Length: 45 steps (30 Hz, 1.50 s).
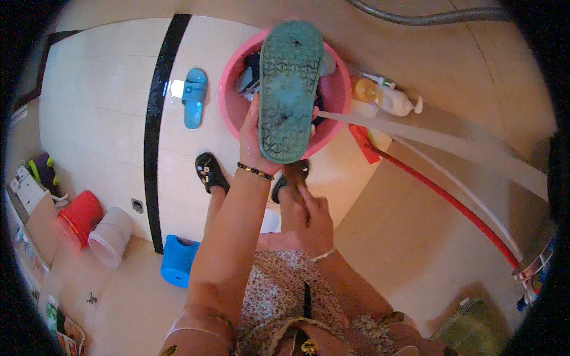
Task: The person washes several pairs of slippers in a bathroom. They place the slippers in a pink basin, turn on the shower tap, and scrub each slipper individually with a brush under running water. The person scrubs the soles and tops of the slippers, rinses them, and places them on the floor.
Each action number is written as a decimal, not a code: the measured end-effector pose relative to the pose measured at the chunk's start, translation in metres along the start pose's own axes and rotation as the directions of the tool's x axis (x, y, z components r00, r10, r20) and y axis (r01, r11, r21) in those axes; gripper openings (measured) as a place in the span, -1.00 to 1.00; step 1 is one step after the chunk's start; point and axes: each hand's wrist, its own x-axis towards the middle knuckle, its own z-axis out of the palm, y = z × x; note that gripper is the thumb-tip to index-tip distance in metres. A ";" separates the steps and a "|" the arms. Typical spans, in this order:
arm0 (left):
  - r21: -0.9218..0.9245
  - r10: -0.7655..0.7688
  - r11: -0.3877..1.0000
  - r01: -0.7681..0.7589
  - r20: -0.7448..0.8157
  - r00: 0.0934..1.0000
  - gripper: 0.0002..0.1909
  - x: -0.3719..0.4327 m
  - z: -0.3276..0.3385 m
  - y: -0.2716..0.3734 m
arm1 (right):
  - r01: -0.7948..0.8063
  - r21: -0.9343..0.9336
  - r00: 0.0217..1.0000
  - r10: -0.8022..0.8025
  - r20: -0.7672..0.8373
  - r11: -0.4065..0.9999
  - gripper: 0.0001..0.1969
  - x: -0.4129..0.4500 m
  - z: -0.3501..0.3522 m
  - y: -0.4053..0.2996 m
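Observation:
My left hand [252, 149] grips a green rubber slipper [289, 91] from behind, its patterned sole facing up at me. Dark marks show in the grooves of that sole. Below the slipper's heel, my right hand [311, 216] is closed around a dark brown, narrow tool [297, 180], possibly a brush; its far end is blurred. Under the slipper stands a pink plastic basin [226, 107] with dark and bluish items inside, partly hidden. A blue slide slipper [194, 99] lies on the wet white tiles to the left of the basin.
My feet wear black clogs [209, 172]. A blue stool [179, 260], a white bucket [111, 236] and a red bucket [81, 218] are at left. Bottles [396, 101], a white pipe [427, 133] and a red-handled floor brush or squeegee [365, 144] are at right. A floor drain [137, 205] shows.

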 end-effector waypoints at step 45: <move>0.015 -0.289 0.956 0.293 -0.127 0.949 -0.43 -0.052 -0.042 -0.033 | 0.052 -0.218 0.996 -0.066 -0.059 0.974 -0.61 0.188 -0.052 0.004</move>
